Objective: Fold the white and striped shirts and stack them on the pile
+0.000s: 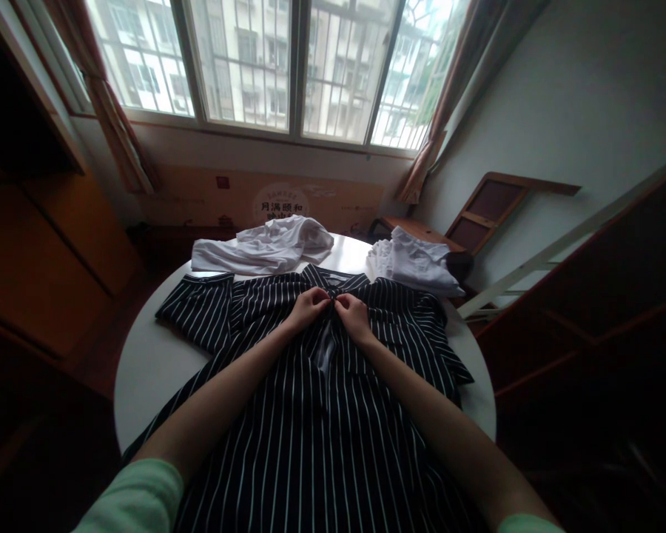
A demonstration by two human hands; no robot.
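2 hands worked at placket of striped shirt (pixel 311 400), laid flat on round white table (pixel 144 363). Left hand (pixel 309 306) and right hand (pixel 354 314) pinched on fabric edges below collar; buttoning judged in hand. Fine fingertip alignment needed next. Soft dark cloth, thin white stripes.

This is a room in a home, most likely in a flat well above the street. A wide barred window (pixel 277 66) fills the far wall, with reddish-brown curtains (pixel 116 111) drawn to either side and apartment blocks showing through the glass. A round white tabletop (pixel 144 363) stands near the middle, spread with clothes: a dark navy white-striped shirt (pixel 311 414) and two crumpled white garments (pixel 266 248) at the far edge. Dark wooden cupboards (pixel 61 244) line the left wall, and a folded wooden frame (pixel 493 203) leans against the plain pale wall on the right.
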